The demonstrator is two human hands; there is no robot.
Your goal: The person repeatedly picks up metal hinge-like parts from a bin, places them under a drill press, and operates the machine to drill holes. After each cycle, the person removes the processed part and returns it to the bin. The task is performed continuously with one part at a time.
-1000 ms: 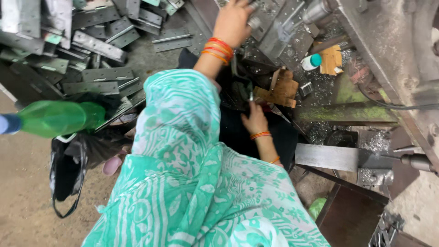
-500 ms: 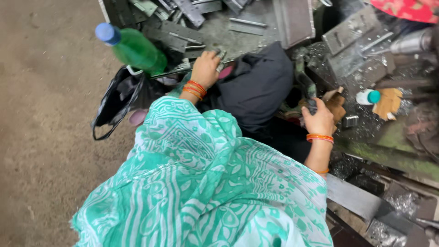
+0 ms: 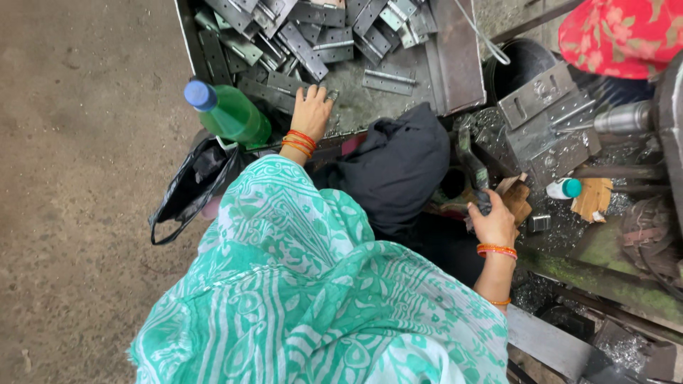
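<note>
My left hand (image 3: 309, 110), with orange bangles at the wrist, lies with fingers spread on the near edge of a metal tray (image 3: 455, 64). It touches the grey hinge plates (image 3: 299, 43) piled there and holds nothing. My right hand (image 3: 492, 224), also bangled, is closed around a dark machine handle (image 3: 469, 167) that rises beside a black cloth bundle (image 3: 395, 167). My green and white patterned garment fills the lower middle of the view.
A green bottle with a blue cap (image 3: 228, 114) stands left of my left hand, above a black bag (image 3: 188, 188). A small white bottle with a teal cap (image 3: 565, 188), metal shavings and a machine spindle (image 3: 622, 117) lie right. Another person's red floral garment (image 3: 619, 35) shows top right.
My left hand has drawn back from the far plates to the tray's near edge by the green bottle. The view has swung left. My right hand stays at the machine handle.
</note>
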